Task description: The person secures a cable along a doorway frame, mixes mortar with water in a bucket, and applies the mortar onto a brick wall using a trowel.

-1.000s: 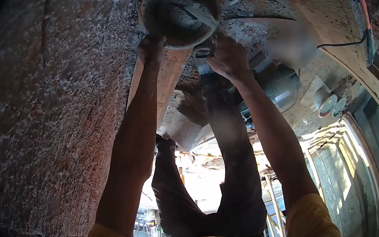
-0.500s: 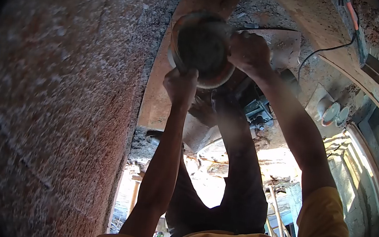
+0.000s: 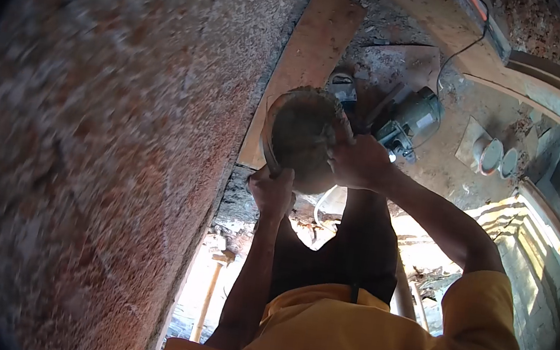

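Between my two hands is a round basin (image 3: 302,139) with a dirty rim and a grey interior. It is held in front of my legs, near the rough wall. My left hand (image 3: 271,189) is closed round the rim at its lower left. My right hand (image 3: 360,160) is closed on the rim at the right side. Whether the grey inside is a mix or just the coated bottom, I cannot tell.
A rough plastered wall (image 3: 111,126) fills the left side. Beside it lies a long wooden board (image 3: 318,36). Green motor-like equipment (image 3: 419,115) stands on the dusty floor, with a dark cable (image 3: 459,51) farther up. Two round pale containers (image 3: 491,157) sit at the right.
Both hands have drawn the basin closer to my body, and my elbows are more bent. The view has shifted, showing more of the board and the green equipment.
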A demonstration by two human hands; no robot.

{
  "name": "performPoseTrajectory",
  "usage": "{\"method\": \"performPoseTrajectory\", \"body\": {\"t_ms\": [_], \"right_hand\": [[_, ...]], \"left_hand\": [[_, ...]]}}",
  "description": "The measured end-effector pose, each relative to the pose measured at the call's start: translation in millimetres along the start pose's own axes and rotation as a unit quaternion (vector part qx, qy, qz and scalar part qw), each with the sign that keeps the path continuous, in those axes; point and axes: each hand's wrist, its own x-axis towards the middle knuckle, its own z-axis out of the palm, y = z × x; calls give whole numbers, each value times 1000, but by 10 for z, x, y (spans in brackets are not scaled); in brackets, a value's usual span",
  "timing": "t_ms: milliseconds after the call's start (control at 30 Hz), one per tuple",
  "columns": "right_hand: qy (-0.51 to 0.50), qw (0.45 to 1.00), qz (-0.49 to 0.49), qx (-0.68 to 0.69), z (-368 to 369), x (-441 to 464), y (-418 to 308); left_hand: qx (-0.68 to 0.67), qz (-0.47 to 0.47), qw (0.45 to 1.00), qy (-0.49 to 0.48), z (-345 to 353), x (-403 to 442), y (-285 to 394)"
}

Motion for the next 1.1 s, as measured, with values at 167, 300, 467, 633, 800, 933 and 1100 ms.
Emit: {"method": "performPoseTrajectory", "body": {"t_ms": [167, 300, 467, 633, 800, 933, 1100], "right_hand": [[-26, 994, 102, 4, -153, -330, -495], [33, 997, -1, -70, -216, -725, -1144], [34, 995, 85, 31, -357, -681, -1178], [55, 940, 37, 335, 233, -806, -1428], [153, 985, -2, 84, -312, -1145, -1745], [102, 994, 27, -14, -879, -1299, -1621], [150, 988, 29, -11, -344, -1058, -1389]], "left_hand": [[-21, 54, 998, 34, -487, -667, 232], [4, 103, 994, 48, -789, -710, -77], [-43, 112, 992, 48, -1098, -955, 358], [-44, 117, 992, 23, -1238, -1080, 446], [-169, 129, 977, -7, -1439, -874, 324], [-160, 121, 980, 0, -1346, -882, 417], [-44, 134, 990, -8, -1265, -1040, 750]]}}
